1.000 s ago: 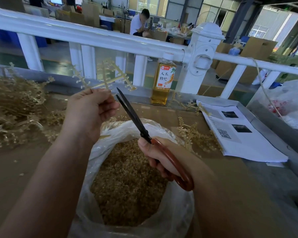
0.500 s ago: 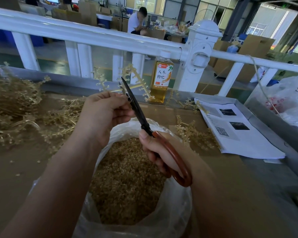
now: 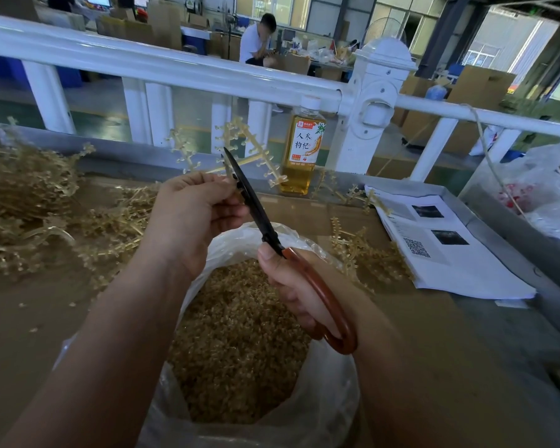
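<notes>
The bottle (image 3: 301,153) label reads 人参枸杞; paper sheet (image 3: 466,276) carries a QR code.

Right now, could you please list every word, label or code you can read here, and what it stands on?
"人参枸杞": on the label of the bottle.
Small print at the top and bottom of that label: too small to read.
Printed sheets: a QR code and lines of text, too blurred to read.
Scissors: no marking visible.

Daylight pours through far windows (image 3: 498,43), glaring there; the near worktop (image 3: 29,318) sits dimmer, softly blurred, with the railing (image 3: 175,72) bowed by wide-angle distortion.
</notes>
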Demonstrator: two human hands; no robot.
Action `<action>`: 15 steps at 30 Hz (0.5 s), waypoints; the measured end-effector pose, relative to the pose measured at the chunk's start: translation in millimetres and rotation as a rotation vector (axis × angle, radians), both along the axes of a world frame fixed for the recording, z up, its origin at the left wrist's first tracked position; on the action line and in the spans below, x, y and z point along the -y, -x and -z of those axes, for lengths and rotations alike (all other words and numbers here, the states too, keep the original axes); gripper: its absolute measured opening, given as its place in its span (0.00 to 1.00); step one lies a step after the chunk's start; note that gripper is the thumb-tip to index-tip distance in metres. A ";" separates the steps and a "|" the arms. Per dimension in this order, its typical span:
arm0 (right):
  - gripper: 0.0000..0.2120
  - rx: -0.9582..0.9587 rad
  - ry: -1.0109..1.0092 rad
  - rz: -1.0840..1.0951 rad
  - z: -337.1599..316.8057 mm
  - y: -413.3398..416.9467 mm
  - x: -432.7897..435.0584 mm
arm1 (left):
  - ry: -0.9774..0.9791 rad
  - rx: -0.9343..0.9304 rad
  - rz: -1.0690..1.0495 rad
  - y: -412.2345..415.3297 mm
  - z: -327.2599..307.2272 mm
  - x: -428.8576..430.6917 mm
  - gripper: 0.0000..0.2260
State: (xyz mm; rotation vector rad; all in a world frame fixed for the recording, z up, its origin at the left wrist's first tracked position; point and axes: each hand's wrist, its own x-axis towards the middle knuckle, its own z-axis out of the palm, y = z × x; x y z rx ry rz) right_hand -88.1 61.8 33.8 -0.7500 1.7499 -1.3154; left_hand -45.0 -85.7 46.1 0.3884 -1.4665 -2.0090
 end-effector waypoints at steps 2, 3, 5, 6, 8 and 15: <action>0.18 -0.185 -0.054 0.039 2.1 1.8 3.6 | -0.002 -0.001 -0.001 -0.6 -0.5 0.5 0.11; 0.19 -0.258 -0.068 0.043 2.0 2.9 4.9 | -0.002 -0.001 0.000 -0.8 -0.8 0.8 0.11; 0.21 -0.332 -0.094 -0.005 1.2 3.4 6.6 | 0.002 -0.002 0.010 -1.1 -1.6 0.6 0.11; 0.22 -0.341 -0.080 -0.013 0.6 2.6 7.3 | 0.006 -0.002 0.019 -1.3 -2.0 0.0 0.11; 0.22 -0.385 -0.052 -0.013 3.4 4.4 7.6 | 0.014 0.000 0.038 -1.5 -2.8 -2.0 0.10; 0.23 -0.429 -0.026 -0.029 3.4 4.1 4.7 | 0.044 0.007 0.053 -2.3 -3.0 -6.8 0.09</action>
